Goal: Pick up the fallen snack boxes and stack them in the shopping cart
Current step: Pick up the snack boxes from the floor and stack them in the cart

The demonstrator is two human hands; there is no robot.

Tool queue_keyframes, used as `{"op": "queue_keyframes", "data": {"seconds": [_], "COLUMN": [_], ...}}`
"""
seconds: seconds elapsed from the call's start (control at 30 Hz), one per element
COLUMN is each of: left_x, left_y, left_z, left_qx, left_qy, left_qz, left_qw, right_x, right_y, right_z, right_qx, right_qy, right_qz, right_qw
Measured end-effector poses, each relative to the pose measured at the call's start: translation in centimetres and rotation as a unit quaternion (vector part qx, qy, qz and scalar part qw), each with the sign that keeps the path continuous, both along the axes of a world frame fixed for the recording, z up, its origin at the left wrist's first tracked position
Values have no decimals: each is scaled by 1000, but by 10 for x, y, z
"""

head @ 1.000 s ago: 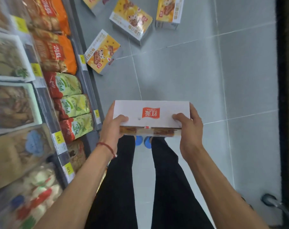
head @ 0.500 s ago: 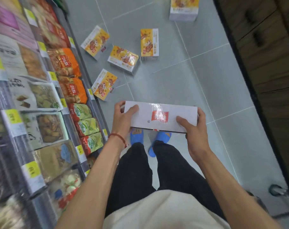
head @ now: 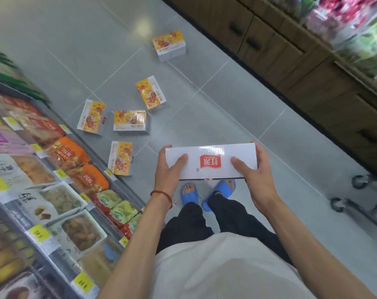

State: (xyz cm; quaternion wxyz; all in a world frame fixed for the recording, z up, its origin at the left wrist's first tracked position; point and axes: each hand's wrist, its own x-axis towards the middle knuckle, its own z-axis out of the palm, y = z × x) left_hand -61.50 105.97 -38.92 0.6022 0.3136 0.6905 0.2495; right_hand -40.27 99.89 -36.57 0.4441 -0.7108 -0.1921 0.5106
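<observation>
A white snack box [head: 213, 161] with a red logo is held level above my feet. My left hand [head: 169, 170] grips its left end, thumb on top. My right hand [head: 253, 175] grips its right end the same way. Several yellow-orange snack boxes lie on the grey tile floor: one [head: 120, 158] near the shelf foot, one [head: 92, 116] leaning by the shelf, one [head: 129, 121] flat, one [head: 150, 93] farther out, and one [head: 169, 45] standing at the back. The shopping cart's wheels and lower frame [head: 355, 195] show at the right edge.
A shelf of packaged snacks [head: 53, 190] with yellow price tags runs along the left. Wooden cabinets [head: 302, 61] under a produce display line the right side. My feet in blue slippers [head: 207, 193] stand on the floor between them.
The view has risen and swung right, bringing the cabinets and cart wheels into sight. Both hands still hold the white box, now carried a little to the right.
</observation>
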Motion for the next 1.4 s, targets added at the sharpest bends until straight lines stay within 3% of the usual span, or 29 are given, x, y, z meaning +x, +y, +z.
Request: {"op": "queue_keyframes", "data": {"seconds": [0.3, 0.77, 1.2, 1.4], "left_x": [71, 297, 512, 613], "left_y": [-12, -118, -202, -224], "left_z": [26, 43, 40, 42], "left_qx": [62, 77, 101, 103], "left_qy": [43, 63, 37, 12], "left_qz": [-187, -386, -587, -678], "left_qw": [979, 917, 802, 728], "right_x": [39, 196, 314, 369], "right_y": [-76, -242, -354, -375], "right_z": [10, 15, 19, 20], "right_qx": [-1, 1, -41, -41], "right_qy": [-57, -32, -36, -39], "right_qz": [-131, -341, -551, -635], "right_qw": [990, 940, 833, 770]}}
